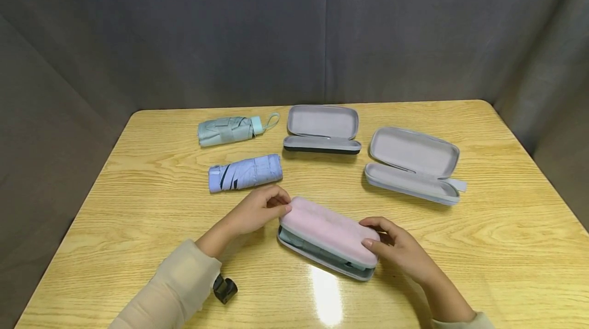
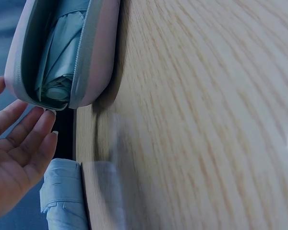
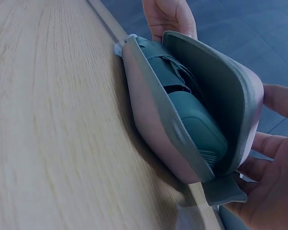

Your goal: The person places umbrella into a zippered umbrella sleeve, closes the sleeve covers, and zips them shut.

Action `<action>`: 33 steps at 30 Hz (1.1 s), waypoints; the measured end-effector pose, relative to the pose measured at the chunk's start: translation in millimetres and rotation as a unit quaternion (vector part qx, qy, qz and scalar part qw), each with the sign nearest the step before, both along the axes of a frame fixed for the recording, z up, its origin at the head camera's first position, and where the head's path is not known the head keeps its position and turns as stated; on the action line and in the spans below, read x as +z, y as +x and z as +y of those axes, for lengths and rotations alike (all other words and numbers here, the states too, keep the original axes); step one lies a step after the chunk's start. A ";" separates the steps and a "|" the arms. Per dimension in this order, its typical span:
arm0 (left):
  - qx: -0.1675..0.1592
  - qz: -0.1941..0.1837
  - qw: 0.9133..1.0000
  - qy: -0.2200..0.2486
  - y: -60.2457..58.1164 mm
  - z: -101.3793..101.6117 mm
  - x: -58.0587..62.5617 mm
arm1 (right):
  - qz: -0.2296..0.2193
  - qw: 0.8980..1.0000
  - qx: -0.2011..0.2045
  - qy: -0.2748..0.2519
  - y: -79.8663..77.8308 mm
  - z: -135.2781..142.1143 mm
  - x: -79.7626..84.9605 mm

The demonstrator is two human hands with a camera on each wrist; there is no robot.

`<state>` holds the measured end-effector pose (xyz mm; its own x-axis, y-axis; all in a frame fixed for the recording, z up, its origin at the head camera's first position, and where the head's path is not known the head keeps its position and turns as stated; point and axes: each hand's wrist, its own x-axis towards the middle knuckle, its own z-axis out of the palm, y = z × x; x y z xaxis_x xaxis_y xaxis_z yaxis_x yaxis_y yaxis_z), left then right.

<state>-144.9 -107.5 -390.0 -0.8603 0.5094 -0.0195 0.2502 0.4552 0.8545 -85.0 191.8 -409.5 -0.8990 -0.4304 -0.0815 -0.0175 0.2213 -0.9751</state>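
A pink zip case lies aslant on the table, its lid partly lowered over the base. Inside it, through the gap, shows a folded dark green umbrella. At the case's left end, my left hand holds the lid's edge between thumb and fingers. My right hand grips the lid at the other end, thumb on the near side and fingers on the far side. In the right wrist view a small fabric tab sticks out at the case's end, close beneath the right fingers.
Beyond the left hand lie a folded blue umbrella and a pale green umbrella with a wrist loop. Two opened cases with grey linings, one black-based and one bluish, stand farther back. A dark curtain hangs behind the table.
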 end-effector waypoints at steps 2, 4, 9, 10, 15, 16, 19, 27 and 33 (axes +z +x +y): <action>0.000 -0.001 1.000 -0.002 0.2 0.0 0.4 | 0.000 1.000 -0.003 0.004 0.3 -0.8 0.0; -0.001 -0.001 1.000 -0.003 0.4 0.0 0.3 | 0.004 1.000 -0.005 0.011 0.8 -1.2 -0.1; -0.004 -0.006 1.000 0.004 0.2 -0.3 -2.7 | 0.008 0.999 -0.013 0.028 1.9 -1.3 -0.7; -0.005 -0.008 1.000 0.005 0.1 -0.4 -3.2 | 0.008 0.999 -0.014 0.029 2.1 -1.5 -0.8; -0.007 -0.009 1.000 0.003 0.1 -1.0 -3.0 | 0.011 0.999 -0.016 0.027 2.5 -2.7 -1.9; -0.007 -0.009 1.000 0.001 0.2 -1.1 -2.6 | 0.013 0.999 -0.016 0.026 2.6 -2.9 -2.3; -0.007 -0.008 1.000 -0.005 0.3 -1.2 -1.5 | 0.016 0.999 -0.016 0.026 2.9 -3.5 -3.0; -0.010 -0.031 0.999 -0.018 0.5 -1.2 -1.9 | 0.015 1.000 -0.010 0.014 3.0 -5.5 -4.8; -0.012 -0.034 0.999 -0.017 0.3 -0.3 -3.7 | 0.040 0.999 -0.008 0.020 2.6 -6.5 -6.7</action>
<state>-144.6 -107.8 -393.7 -0.8444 0.5273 -0.0949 0.2030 0.4789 0.8541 -82.5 185.3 -416.2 -0.9098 -0.4142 -0.0257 -0.0917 0.2609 -0.9610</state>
